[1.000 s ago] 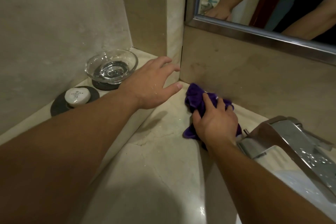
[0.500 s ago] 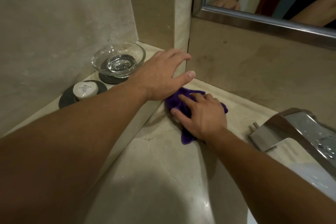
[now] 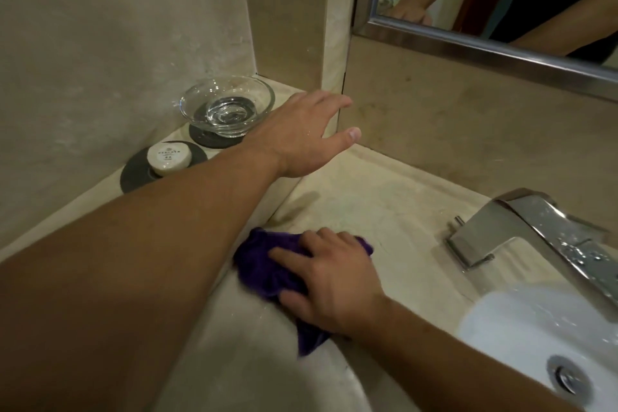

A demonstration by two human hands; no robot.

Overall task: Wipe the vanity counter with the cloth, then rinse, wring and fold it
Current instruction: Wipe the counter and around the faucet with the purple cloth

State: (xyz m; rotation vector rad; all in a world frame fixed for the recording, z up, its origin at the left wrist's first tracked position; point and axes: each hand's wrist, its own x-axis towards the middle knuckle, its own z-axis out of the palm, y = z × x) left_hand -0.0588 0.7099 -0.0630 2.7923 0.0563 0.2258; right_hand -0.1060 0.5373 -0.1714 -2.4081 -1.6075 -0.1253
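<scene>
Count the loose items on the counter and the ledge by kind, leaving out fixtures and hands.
Purple cloth: 1
Glass dish: 1
Wrapped round soap: 1
Dark round coasters: 2
Total: 5

Bare counter (image 3: 384,197) lies open between the raised ledge (image 3: 87,211) leftward and the faucet (image 3: 535,231).

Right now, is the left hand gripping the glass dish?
No, the left hand sits beside the glass dish with fingers straight, not curled round it.
</scene>
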